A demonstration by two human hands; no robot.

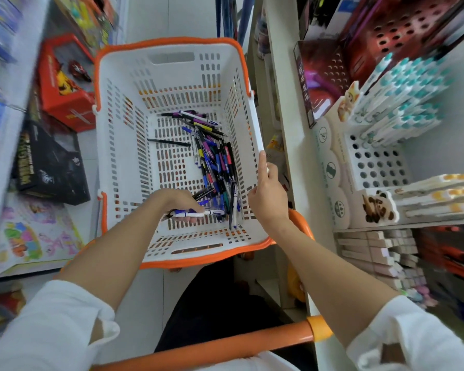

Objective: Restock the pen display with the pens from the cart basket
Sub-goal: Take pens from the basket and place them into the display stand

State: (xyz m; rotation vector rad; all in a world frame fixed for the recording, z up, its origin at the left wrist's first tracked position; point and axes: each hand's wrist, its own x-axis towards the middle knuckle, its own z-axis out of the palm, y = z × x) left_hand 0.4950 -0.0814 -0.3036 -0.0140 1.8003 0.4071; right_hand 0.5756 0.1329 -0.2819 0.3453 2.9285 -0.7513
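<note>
While stock sits in the basket (pixel 123 129), the entry reads as follows.

Item 1, pens (pixel 217 162): a loose heap, mixed blue, black, purple and green, lying along the basket's right wall. One black pen (pixel 169 142) lies apart near the middle of the floor.

Item 2, left hand (pixel 180 202): down inside the basket at the near end of the heap, fingers curled round a white pen (pixel 196 214) with blue trim. Whether more pens sit in the same grip cannot be told.

Item 3, right hand (pixel 268 199): clasps the basket's right rim, thumb inside, fingers outside, steadying it.

Item 4, display (pixel 375 162): a white perforated rack on the shelf to the right, many holes vacant, with teal-capped pens (pixel 402 92) filling the rows above.

Step in hand, as judged: gathering a handful for transfer.

Handling notes:
- Gather pens aligned the same way, so that each can be fed singly into a hole.
- Take a modest bundle; smooth barrels are likely to slip from an overfull grip.
- Keep the rim steadied while lifting, since the basket sits on a cart and may shift.
- Lift clear of the right wall before swinging towards the shelf.
- Collect the black pen last.
</note>
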